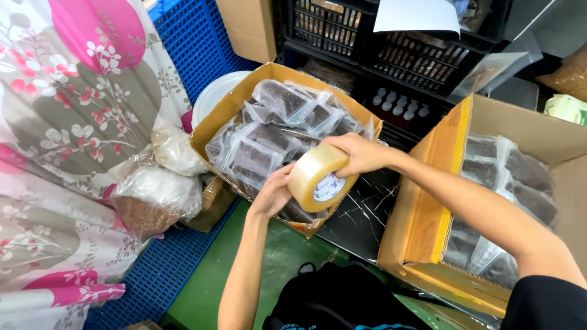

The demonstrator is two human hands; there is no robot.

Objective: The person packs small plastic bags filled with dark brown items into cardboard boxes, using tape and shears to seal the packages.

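The right hand (361,153) grips the tape roll (318,177) from above, fingers closed over its rim; the left hand (273,192) touches its lower left edge, fingers curled on it. The roll hangs over the near corner of the open box (211,131) of pouches (269,137), its hole facing the camera.

Bright even light, sharp, edge distortion

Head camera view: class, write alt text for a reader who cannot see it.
Both hands, right hand and left hand, hold a roll of clear packing tape above an open cardboard box filled with clear packets of dark contents. A second open box of similar packets stands to the right.
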